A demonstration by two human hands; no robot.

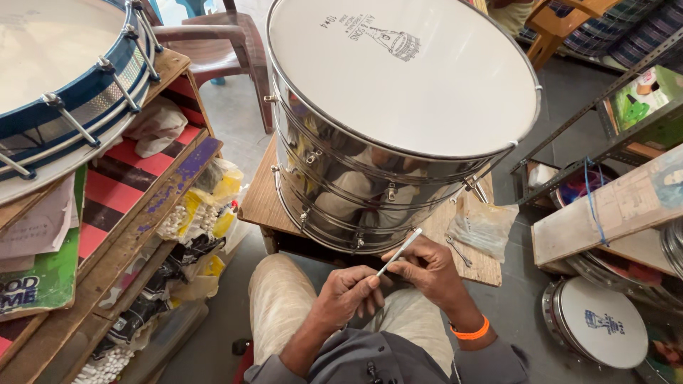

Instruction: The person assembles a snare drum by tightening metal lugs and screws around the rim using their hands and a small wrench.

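Cluttered workshop floor; large chrome steel drum with white skin (384, 135) on low wooden board (260, 203). Left hand (348, 295) and right hand (427, 270) both pinch thin metal tension rod (400, 251) just before the drum.

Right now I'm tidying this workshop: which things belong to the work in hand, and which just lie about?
In hand:
thin metal rod, held by left hand and right hand
chrome drum

Lying about:
blue drum
plastic bag
small drum
brown chair
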